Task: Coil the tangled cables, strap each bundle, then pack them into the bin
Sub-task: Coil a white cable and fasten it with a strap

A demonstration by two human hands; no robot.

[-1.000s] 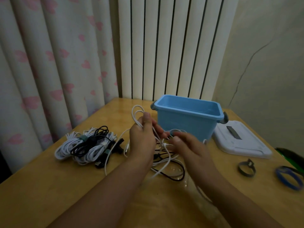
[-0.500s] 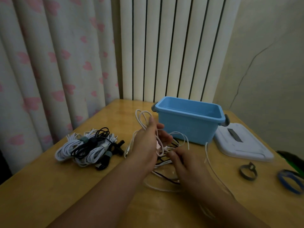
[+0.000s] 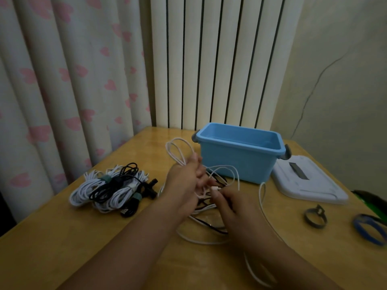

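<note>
Coiling a white cable, mid-wrap, in front of the open bin.

The left hand point(image 3: 185, 177) grips a few finished loops of the white cable point(image 3: 178, 152), fingers curled round them, while the right hand point(image 3: 227, 203) pinches the cable's plug end just beside it. Loose white and black cable point(image 3: 209, 225) lies slack on the table point(image 3: 62, 243) beneath both hands. To do this well, I judge each new loop should match the held ones, fed without twist and kept clear of the black lead. Strapped bundles point(image 3: 109, 190) lie well to the left; the blue bin point(image 3: 238, 162) stands behind, seemingly empty, and spare straps point(image 3: 314, 215) wait to the right.
</note>
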